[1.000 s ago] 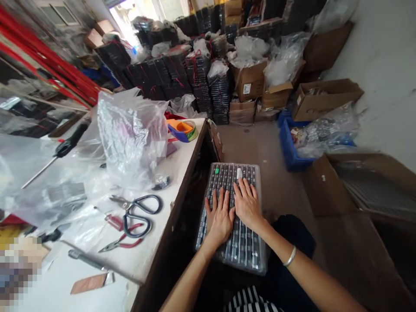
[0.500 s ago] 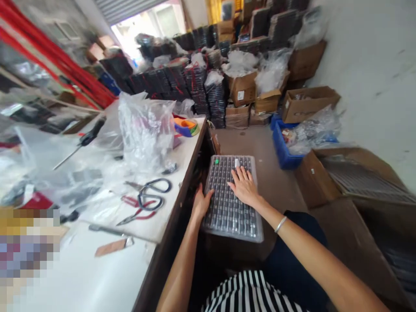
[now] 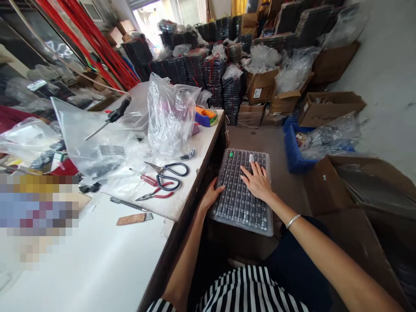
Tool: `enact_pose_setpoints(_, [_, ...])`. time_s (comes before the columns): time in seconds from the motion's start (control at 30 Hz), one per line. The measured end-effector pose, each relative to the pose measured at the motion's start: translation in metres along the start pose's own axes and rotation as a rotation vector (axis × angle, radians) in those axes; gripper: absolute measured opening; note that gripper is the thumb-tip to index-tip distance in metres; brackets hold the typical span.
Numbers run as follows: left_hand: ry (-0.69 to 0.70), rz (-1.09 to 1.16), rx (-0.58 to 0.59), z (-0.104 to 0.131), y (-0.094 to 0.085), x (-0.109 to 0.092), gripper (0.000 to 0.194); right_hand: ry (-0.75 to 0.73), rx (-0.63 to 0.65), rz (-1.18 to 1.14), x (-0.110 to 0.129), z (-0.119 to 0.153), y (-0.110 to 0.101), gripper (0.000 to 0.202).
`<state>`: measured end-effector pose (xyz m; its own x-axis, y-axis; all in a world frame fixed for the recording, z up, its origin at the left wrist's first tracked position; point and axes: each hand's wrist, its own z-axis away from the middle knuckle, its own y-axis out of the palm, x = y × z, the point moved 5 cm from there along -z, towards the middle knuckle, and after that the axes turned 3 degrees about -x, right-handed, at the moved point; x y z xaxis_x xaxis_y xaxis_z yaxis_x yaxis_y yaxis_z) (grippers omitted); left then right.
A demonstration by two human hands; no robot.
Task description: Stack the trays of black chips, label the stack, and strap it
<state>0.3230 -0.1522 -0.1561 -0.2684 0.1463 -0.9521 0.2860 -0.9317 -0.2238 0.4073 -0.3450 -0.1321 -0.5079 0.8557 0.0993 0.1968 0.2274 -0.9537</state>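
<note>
A clear plastic tray (image 3: 238, 212) holds rows of small dark parts and lies low beside the bench, over the floor. Near its far left corner sits a green piece (image 3: 231, 154); a white piece (image 3: 251, 157) lies by the far edge. My left hand (image 3: 211, 196) grips the tray's left rim, thumb over the top, its other fingers partly hidden at the side. Flat on top of the parts rests my right hand (image 3: 258, 183), fingers spread, fingertips close to the white piece.
On the white bench (image 3: 123, 260) lie scissors (image 3: 169, 173), red-handled pliers (image 3: 157, 193), a screwdriver (image 3: 112, 117), tape rolls (image 3: 206, 117) and plastic bags (image 3: 172, 117). A blue crate (image 3: 295, 149) and cardboard boxes (image 3: 318, 182) stand to the right. Dark stacks (image 3: 232, 97) fill the back.
The view has turned left, so the bench and tray appear further right. Both hands keep about the same places on the tray.
</note>
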Motion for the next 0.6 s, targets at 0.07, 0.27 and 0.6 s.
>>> enact_pose_setpoints(0.07, [-0.024, 0.015, -0.026, -0.006, -0.002, -0.002, 0.045, -0.004, -0.003, 0.011, 0.000, 0.000, -0.001, 0.048])
enact_pose_setpoints(0.27, [-0.155, 0.046, -0.092, -0.033, -0.002, -0.008, 0.033, -0.002, -0.002, 0.035, -0.001, 0.001, 0.000, 0.048])
enact_pose_setpoints(0.6, [-0.073, 0.112, -0.121, -0.027, -0.004, -0.032, 0.033, -0.009, -0.014, 0.042, 0.001, 0.002, -0.005, 0.048])
